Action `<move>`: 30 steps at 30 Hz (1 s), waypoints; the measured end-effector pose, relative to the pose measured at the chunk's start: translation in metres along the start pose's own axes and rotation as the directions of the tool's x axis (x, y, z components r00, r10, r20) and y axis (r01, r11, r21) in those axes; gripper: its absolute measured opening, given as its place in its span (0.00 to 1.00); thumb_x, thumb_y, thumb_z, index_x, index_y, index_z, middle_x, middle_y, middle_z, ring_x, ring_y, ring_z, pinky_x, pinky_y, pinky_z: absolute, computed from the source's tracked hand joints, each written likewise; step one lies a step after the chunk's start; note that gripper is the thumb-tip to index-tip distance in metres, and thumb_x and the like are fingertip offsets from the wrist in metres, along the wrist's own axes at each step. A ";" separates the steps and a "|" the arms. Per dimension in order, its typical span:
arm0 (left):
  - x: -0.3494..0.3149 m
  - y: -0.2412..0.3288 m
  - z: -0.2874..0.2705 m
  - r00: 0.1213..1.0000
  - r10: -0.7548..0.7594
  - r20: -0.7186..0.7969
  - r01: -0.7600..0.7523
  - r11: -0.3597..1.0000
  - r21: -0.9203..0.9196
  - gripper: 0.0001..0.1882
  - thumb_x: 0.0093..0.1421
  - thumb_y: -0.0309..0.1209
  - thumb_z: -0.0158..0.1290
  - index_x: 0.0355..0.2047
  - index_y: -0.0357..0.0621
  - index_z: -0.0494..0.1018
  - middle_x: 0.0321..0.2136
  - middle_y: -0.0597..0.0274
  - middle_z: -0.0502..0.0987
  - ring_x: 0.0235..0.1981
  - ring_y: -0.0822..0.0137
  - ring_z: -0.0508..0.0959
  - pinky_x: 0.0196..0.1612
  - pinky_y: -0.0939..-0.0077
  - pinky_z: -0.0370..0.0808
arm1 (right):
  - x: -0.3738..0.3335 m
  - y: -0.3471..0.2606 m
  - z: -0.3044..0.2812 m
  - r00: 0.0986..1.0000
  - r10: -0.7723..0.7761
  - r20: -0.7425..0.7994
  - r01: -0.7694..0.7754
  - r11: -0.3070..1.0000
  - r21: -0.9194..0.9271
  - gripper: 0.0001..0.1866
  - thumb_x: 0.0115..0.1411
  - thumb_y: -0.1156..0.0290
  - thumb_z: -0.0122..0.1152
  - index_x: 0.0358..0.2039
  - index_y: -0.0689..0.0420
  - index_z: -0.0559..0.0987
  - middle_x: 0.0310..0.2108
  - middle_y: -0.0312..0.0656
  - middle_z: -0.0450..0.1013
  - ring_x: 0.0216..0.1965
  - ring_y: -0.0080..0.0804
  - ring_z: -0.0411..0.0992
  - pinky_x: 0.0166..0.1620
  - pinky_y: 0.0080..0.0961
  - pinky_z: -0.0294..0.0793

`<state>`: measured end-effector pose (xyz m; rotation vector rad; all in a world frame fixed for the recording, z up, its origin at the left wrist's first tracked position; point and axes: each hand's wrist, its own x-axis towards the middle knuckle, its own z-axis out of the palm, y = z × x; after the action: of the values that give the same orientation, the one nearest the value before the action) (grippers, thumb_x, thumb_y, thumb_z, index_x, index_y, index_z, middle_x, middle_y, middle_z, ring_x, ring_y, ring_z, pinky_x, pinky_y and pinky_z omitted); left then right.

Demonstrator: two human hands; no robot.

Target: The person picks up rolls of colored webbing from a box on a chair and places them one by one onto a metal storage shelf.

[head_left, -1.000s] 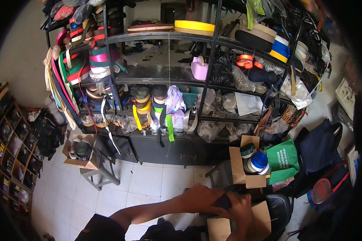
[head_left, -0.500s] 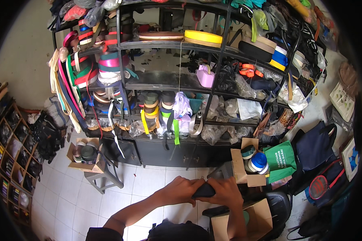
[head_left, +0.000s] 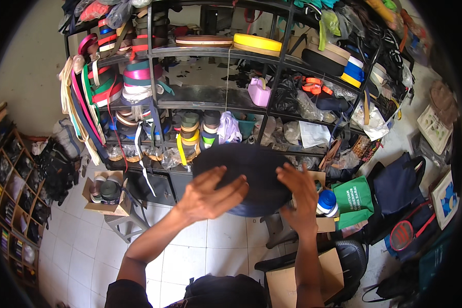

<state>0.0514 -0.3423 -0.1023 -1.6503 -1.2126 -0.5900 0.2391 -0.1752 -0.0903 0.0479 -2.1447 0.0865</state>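
A large dark, nearly black round roll (head_left: 251, 177), probably of webbing strap, is raised in front of me with its broad face turned up. My left hand (head_left: 209, 194) presses on its left side, fingers bent over the face. My right hand (head_left: 301, 197) grips the right edge with spread fingers. Motion blurs the roll and the fingertips. Behind it stands a black shelf rack (head_left: 210, 102) with rolls of coloured strap.
A cardboard box (head_left: 338, 274) sits on a black chair beside my right forearm. Another box of rolls (head_left: 108, 191) rests on a grey stool at the left. A green bag (head_left: 355, 199) stands right of the blue-and-white rolls (head_left: 327, 201). White floor tiles (head_left: 185, 256) lie below.
My hands have moved up and apart. The dark thing between them, seen small and partly covered before, now shows as a wide round roll. My view has shifted slightly.
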 end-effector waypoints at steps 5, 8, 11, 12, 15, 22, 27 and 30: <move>0.020 -0.030 -0.016 0.993 -0.024 -0.116 0.030 0.999 0.044 0.09 0.47 0.29 0.57 0.30 0.45 0.80 0.35 0.66 0.82 0.37 0.59 0.81 0.37 0.71 0.81 | 0.032 0.007 0.006 0.983 -0.106 -0.147 0.103 0.994 -0.029 0.29 0.34 0.88 0.53 0.41 0.60 0.79 0.45 0.43 0.77 0.50 0.46 0.74 0.54 0.44 0.74; 0.024 -0.048 -0.019 0.990 -0.036 -0.134 0.040 0.999 0.027 0.10 0.47 0.30 0.55 0.31 0.43 0.80 0.34 0.64 0.82 0.38 0.59 0.81 0.37 0.71 0.80 | 0.049 0.008 0.015 0.972 -0.133 -0.194 0.134 0.991 -0.012 0.28 0.34 0.89 0.52 0.40 0.61 0.79 0.43 0.43 0.77 0.49 0.46 0.75 0.52 0.42 0.76; 0.028 -0.064 -0.013 0.986 -0.009 -0.167 0.016 0.999 0.037 0.12 0.47 0.32 0.53 0.32 0.41 0.80 0.34 0.62 0.82 0.40 0.59 0.81 0.39 0.69 0.79 | 0.062 0.016 0.022 0.955 -0.182 -0.234 0.175 0.983 -0.050 0.28 0.34 0.90 0.52 0.40 0.61 0.78 0.42 0.44 0.78 0.47 0.46 0.76 0.50 0.40 0.77; 0.030 -0.070 -0.011 0.986 -0.008 -0.168 0.015 0.999 0.038 0.12 0.47 0.32 0.53 0.32 0.41 0.80 0.34 0.62 0.82 0.40 0.59 0.81 0.39 0.69 0.79 | 0.066 0.021 0.024 0.945 -0.208 -0.253 0.196 0.978 -0.070 0.28 0.33 0.90 0.52 0.40 0.61 0.79 0.41 0.44 0.78 0.46 0.46 0.76 0.50 0.40 0.78; 0.040 -0.092 0.000 0.987 0.005 -0.162 -0.005 1.000 0.000 0.13 0.48 0.32 0.53 0.32 0.39 0.79 0.35 0.61 0.82 0.40 0.58 0.81 0.40 0.68 0.79 | 0.081 0.036 0.029 0.933 -0.246 -0.264 0.226 0.969 -0.103 0.28 0.33 0.90 0.51 0.40 0.62 0.79 0.40 0.44 0.78 0.46 0.46 0.77 0.50 0.40 0.78; 0.073 -0.161 0.051 0.962 0.113 -0.248 -0.100 0.993 0.067 0.13 0.43 0.30 0.57 0.32 0.45 0.80 0.35 0.66 0.82 0.37 0.63 0.81 0.38 0.70 0.79 | 0.134 0.093 0.043 0.908 -0.301 -0.290 0.266 0.951 -0.157 0.27 0.33 0.89 0.52 0.40 0.62 0.79 0.41 0.44 0.78 0.46 0.44 0.77 0.49 0.36 0.77; 0.119 -0.226 0.097 0.940 0.193 -0.283 -0.174 0.981 0.090 0.20 0.40 0.28 0.62 0.37 0.36 0.78 0.35 0.58 0.82 0.38 0.59 0.83 0.40 0.70 0.80 | 0.198 0.157 0.053 0.828 -0.412 -0.381 0.351 0.910 -0.222 0.26 0.34 0.89 0.54 0.39 0.62 0.79 0.40 0.44 0.79 0.44 0.43 0.78 0.46 0.31 0.78; 0.148 -0.259 0.118 0.927 0.172 -0.333 -0.169 0.985 0.038 0.23 0.36 0.21 0.62 0.38 0.36 0.78 0.33 0.56 0.81 0.36 0.58 0.82 0.38 0.71 0.79 | 0.239 0.191 0.057 0.764 -0.502 -0.406 0.404 0.862 -0.306 0.25 0.36 0.88 0.56 0.39 0.60 0.79 0.39 0.42 0.79 0.42 0.40 0.78 0.44 0.29 0.78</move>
<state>-0.1453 -0.1624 0.0760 -1.5520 -0.8135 -0.7207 0.0479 0.0108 0.0712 0.3943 -1.5835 -0.3745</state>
